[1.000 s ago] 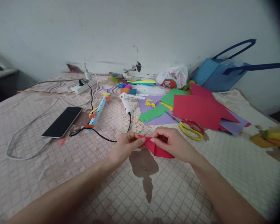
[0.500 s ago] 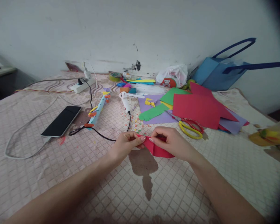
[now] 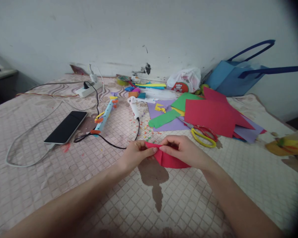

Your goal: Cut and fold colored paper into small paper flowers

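Red paper (image 3: 173, 161), creased near its left end, is held between the person's two hands, over the table (image 3: 188, 205). The left hand (image 3: 137, 152) pinches that end between thumb and fingers; the right hand (image 3: 182, 150) grips it just beside, thumb on the near face, the two thumb tips close together. Just beyond the right hand lie yellow-and-red-handled scissors (image 3: 203, 136), with a pile of coloured sheets (image 3: 208, 115) behind them. Past the left hand lies a white glue gun (image 3: 133, 109). Farther left are a light-blue strip (image 3: 104, 117) with orange pieces and a phone (image 3: 66, 128).
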A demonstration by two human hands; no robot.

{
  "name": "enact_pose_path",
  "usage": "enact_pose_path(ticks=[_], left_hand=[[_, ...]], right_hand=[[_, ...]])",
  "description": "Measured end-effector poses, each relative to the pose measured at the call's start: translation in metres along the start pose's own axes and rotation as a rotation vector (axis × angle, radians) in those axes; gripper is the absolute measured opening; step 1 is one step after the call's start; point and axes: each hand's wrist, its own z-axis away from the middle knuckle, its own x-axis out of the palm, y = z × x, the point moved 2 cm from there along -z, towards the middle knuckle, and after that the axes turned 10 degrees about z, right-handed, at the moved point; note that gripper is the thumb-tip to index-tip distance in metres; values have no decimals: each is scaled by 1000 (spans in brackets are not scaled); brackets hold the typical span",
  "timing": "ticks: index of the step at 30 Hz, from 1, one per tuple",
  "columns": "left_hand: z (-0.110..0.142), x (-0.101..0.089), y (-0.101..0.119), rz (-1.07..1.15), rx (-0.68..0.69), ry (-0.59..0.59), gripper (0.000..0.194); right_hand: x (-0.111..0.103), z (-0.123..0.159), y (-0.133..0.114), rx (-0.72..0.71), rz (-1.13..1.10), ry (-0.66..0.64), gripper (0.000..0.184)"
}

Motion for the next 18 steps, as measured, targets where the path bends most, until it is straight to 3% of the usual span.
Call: enact_pose_path(ticks=[7, 18], left_hand=[[0, -1, 0, 4, -15, 11, 26], [1, 2, 2, 28, -4, -7, 23]], right_hand=[[-4, 0, 3, 46, 16, 17, 36], [2, -1, 1, 21, -30, -9, 17]])
